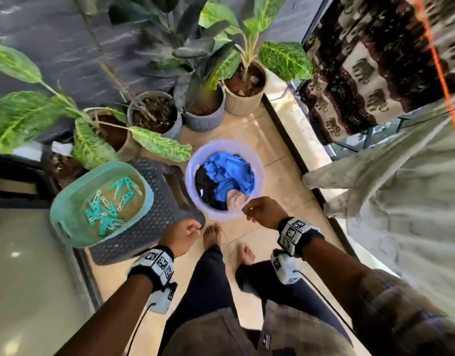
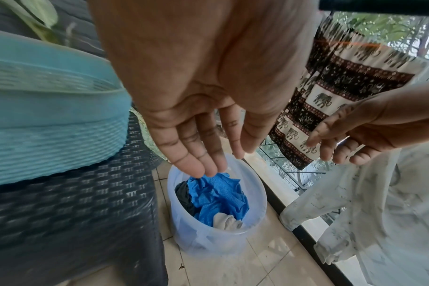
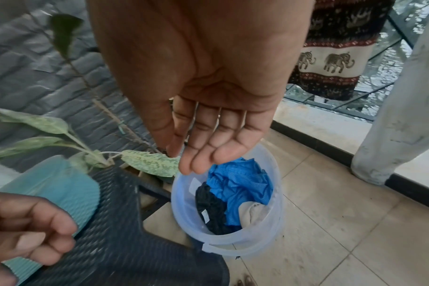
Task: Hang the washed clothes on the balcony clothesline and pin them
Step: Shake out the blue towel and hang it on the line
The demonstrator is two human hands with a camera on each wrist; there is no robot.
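The left hand (image 1: 181,233) hangs beside the dark woven plastic stool (image 1: 154,222); the left wrist view shows its fingers (image 2: 191,152) straight and together, holding nothing, while the right wrist view shows them loosely bent. The right hand (image 1: 263,211) hovers over the near rim of the translucent pale-blue plastic bucket (image 1: 195,201), fingers (image 3: 208,147) extended and relaxed, holding nothing. The bucket stands on the tiled floor and contains a crumpled bright blue garment (image 1: 230,173), a black garment (image 1: 204,186) and a beige cloth (image 1: 236,200). Only the head view shows the teal plastic basket (image 1: 67,209) on the stool holding the teal and white clothes pegs (image 1: 110,204). Farther off, a pale stained garment (image 1: 390,188) and an elephant-print fabric (image 1: 370,70) hang at the orange clothesline (image 1: 442,73).
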